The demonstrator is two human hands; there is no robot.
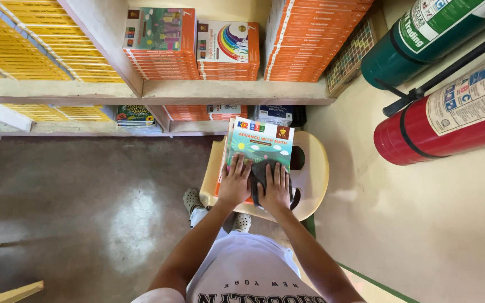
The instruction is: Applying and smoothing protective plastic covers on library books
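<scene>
Green-and-teal cover on the top book (259, 146), with a sun, clouds and an orange band near its lower edge; it lies flat on a short stack of orange-edged books (224, 163). The stack sits on the seat of a cream plastic chair (315, 168), close against the shelves.

Left hand (235, 182) lies flat on the cover's lower left, fingers spread, gripping nothing. Right hand (277, 188) presses palm-down, fingers extended, on a dark cloth (259, 174) that rests on the cover's lower right. The two hands are just beside each other, not touching.

Below the chair, grey shoes (192, 200) on a polished brown floor (85, 213).

Shelves (225, 92) above the chair: orange book stacks (161, 62), yellow stacks (35, 45) further left.

Right wall: a red extinguisher (444, 126) beside a green one (422, 39), well apart from the chair.
</scene>
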